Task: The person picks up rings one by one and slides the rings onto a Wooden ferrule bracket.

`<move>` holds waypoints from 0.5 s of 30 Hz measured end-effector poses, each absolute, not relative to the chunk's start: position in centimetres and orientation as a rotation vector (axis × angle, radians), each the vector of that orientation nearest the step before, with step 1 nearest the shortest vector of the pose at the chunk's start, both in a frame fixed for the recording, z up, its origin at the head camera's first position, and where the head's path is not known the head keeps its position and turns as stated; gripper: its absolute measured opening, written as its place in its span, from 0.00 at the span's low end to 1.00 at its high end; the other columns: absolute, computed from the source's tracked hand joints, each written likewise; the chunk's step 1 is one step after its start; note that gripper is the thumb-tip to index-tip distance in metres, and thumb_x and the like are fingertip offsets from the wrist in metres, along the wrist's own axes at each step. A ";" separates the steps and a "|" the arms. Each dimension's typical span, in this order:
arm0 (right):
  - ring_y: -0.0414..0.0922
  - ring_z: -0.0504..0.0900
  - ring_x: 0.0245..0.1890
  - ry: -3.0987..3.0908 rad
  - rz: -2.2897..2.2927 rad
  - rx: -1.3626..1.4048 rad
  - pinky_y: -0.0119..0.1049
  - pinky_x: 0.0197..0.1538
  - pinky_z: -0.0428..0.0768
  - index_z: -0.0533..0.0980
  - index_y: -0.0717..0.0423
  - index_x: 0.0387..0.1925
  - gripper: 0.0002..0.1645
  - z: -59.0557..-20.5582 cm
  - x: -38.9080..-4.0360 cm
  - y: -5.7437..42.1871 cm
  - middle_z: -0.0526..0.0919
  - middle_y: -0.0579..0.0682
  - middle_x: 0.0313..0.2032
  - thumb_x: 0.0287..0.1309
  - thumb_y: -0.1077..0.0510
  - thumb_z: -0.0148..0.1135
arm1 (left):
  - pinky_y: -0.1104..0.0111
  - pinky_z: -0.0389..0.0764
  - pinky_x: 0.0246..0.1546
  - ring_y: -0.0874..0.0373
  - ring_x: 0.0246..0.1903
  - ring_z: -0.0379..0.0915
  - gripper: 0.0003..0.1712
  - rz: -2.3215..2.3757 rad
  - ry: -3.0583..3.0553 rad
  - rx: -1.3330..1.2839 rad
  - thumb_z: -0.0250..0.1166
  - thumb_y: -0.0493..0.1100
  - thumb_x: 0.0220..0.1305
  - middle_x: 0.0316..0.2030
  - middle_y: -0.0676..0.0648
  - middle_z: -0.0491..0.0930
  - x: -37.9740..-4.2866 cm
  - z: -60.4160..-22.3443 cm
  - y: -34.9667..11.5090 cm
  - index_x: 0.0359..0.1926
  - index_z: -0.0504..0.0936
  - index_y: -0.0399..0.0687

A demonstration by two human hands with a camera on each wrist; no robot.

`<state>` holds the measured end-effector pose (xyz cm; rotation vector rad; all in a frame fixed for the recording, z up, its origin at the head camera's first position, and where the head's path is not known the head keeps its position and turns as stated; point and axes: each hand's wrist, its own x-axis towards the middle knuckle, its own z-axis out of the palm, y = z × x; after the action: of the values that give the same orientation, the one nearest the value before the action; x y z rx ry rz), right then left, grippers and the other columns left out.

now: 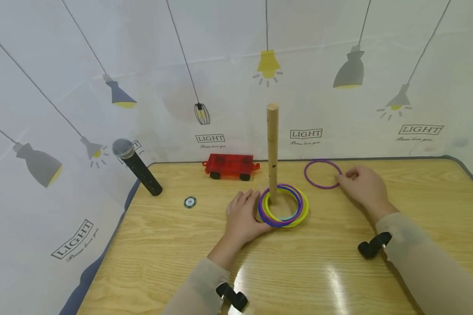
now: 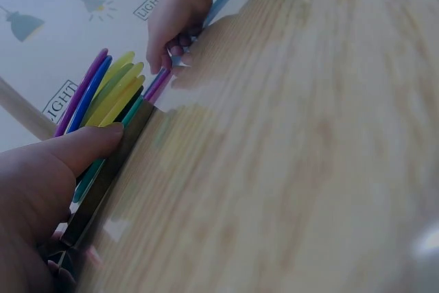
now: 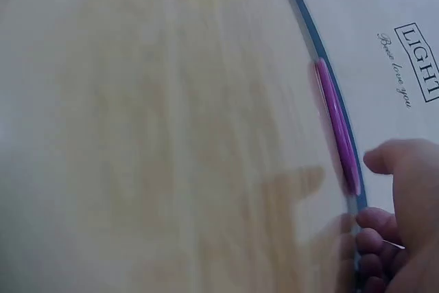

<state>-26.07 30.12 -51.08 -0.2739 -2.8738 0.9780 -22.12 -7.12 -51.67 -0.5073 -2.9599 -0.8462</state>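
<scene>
A ring toss stand with an upright wooden post [image 1: 273,144] stands at mid-table. Several stacked rings [image 1: 304,214] in purple, blue, yellow and teal encircle its foot. My left hand [image 1: 242,218] grips the stand's low base [image 2: 103,193] from the left, thumb [image 2: 103,138] along the near side by the lowest rings. To the right, a single purple ring [image 1: 306,175] lies flat near the table's back edge. My right hand [image 1: 364,188] is at that ring's right side. In the right wrist view its thumb [image 3: 391,154] and curled fingers are parted beside the ring's end [image 3: 339,132].
Behind the stand, a red toy wagon [image 1: 230,165] sits near the wall. A black microphone [image 1: 139,168] stands tilted at the back left, and a small round chip [image 1: 190,202] marked 20 lies before it. A lamp-printed cloth [image 1: 236,96] backs the wooden table [image 1: 173,262].
</scene>
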 end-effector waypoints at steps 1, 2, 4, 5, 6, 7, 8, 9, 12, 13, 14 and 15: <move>0.61 0.82 0.49 -2.901 0.969 -0.286 0.57 0.50 0.78 0.81 0.61 0.53 0.41 -51.0 -26.2 30.2 0.85 0.63 0.50 0.68 0.27 0.60 | 0.40 0.53 0.76 0.38 0.79 0.53 0.62 -0.849 -2.961 -0.504 0.83 0.70 0.44 0.76 0.42 0.68 -22.1 -51.6 -7.2 0.77 0.73 0.51; 0.61 0.82 0.49 -2.925 0.965 -0.295 0.58 0.51 0.78 0.80 0.61 0.53 0.43 -50.8 -26.3 30.3 0.85 0.64 0.50 0.67 0.25 0.60 | 0.40 0.53 0.76 0.38 0.79 0.53 0.62 -0.851 -2.961 -0.500 0.83 0.70 0.44 0.76 0.42 0.68 -22.1 -51.6 -7.2 0.77 0.73 0.51; 0.62 0.82 0.48 -2.962 0.940 -0.293 0.58 0.50 0.78 0.80 0.61 0.50 0.44 -50.6 -26.6 30.3 0.85 0.64 0.50 0.66 0.23 0.60 | 0.40 0.53 0.76 0.38 0.79 0.53 0.62 -0.857 -2.964 -0.495 0.83 0.70 0.44 0.77 0.42 0.68 -22.1 -51.7 -7.3 0.78 0.72 0.51; 0.62 0.82 0.48 -2.975 0.934 -0.292 0.58 0.49 0.78 0.80 0.62 0.50 0.44 -50.5 -26.7 30.3 0.84 0.65 0.50 0.65 0.23 0.60 | 0.40 0.52 0.76 0.38 0.79 0.53 0.62 -0.859 -2.965 -0.494 0.83 0.70 0.45 0.77 0.43 0.68 -22.2 -51.7 -7.3 0.78 0.72 0.51; 0.62 0.82 0.47 -2.983 0.923 -0.289 0.58 0.48 0.78 0.80 0.62 0.48 0.43 -50.5 -26.8 30.3 0.85 0.65 0.49 0.65 0.25 0.62 | 0.40 0.52 0.77 0.38 0.79 0.53 0.62 -0.857 -2.969 -0.493 0.83 0.70 0.45 0.77 0.43 0.68 -22.2 -51.8 -7.4 0.78 0.72 0.51; 0.62 0.82 0.46 -2.992 0.911 -0.288 0.57 0.48 0.78 0.80 0.63 0.48 0.42 -50.5 -26.9 30.3 0.84 0.65 0.49 0.66 0.26 0.62 | 0.40 0.52 0.77 0.38 0.79 0.53 0.62 -0.853 -2.973 -0.492 0.83 0.70 0.45 0.77 0.43 0.68 -22.2 -51.9 -7.4 0.78 0.72 0.52; 0.63 0.82 0.46 -3.001 0.899 -0.285 0.58 0.47 0.78 0.80 0.63 0.47 0.40 -50.5 -26.9 30.4 0.84 0.66 0.48 0.66 0.27 0.63 | 0.40 0.52 0.77 0.38 0.79 0.52 0.62 -0.848 -2.976 -0.492 0.83 0.70 0.45 0.77 0.43 0.67 -22.2 -52.0 -7.3 0.78 0.72 0.52; 0.63 0.82 0.46 -3.007 0.885 -0.284 0.58 0.47 0.78 0.80 0.64 0.47 0.39 -50.5 -27.0 30.5 0.85 0.66 0.48 0.67 0.29 0.63 | 0.41 0.51 0.77 0.39 0.80 0.52 0.62 -0.846 -2.978 -0.493 0.83 0.70 0.45 0.77 0.43 0.67 -22.2 -52.1 -7.3 0.78 0.71 0.52; 0.65 0.82 0.47 -3.023 0.856 -0.291 0.59 0.48 0.79 0.81 0.64 0.48 0.33 -50.4 -27.0 30.6 0.85 0.67 0.49 0.70 0.35 0.63 | 0.42 0.50 0.77 0.40 0.80 0.51 0.62 -0.836 -2.988 -0.489 0.83 0.70 0.45 0.77 0.44 0.67 -22.2 -52.1 -7.2 0.79 0.71 0.53; 0.66 0.82 0.48 -3.029 0.850 -0.293 0.60 0.49 0.79 0.81 0.65 0.49 0.32 -50.3 -27.0 30.6 0.84 0.67 0.50 0.71 0.36 0.62 | 0.42 0.51 0.77 0.39 0.80 0.52 0.62 -0.840 -2.984 -0.492 0.83 0.70 0.45 0.77 0.44 0.67 -22.2 -52.1 -7.2 0.79 0.71 0.53; 0.67 0.82 0.48 -3.034 0.846 -0.295 0.60 0.49 0.79 0.81 0.65 0.49 0.31 -50.2 -27.0 30.6 0.84 0.67 0.50 0.72 0.38 0.61 | 0.42 0.51 0.77 0.39 0.80 0.52 0.62 -0.844 -2.982 -0.493 0.83 0.70 0.45 0.77 0.43 0.68 -22.2 -52.0 -7.2 0.78 0.72 0.52; 0.67 0.82 0.49 -3.036 0.841 -0.296 0.61 0.49 0.79 0.80 0.65 0.50 0.29 -50.0 -27.0 30.6 0.84 0.68 0.50 0.72 0.40 0.60 | 0.41 0.51 0.77 0.39 0.80 0.52 0.62 -0.849 -2.976 -0.496 0.83 0.70 0.44 0.77 0.43 0.68 -22.2 -51.9 -7.1 0.78 0.72 0.52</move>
<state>-27.00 30.63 -50.02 -0.2961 -3.0365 0.8409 -22.18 -7.12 -51.92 -0.4957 -2.9762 -0.8486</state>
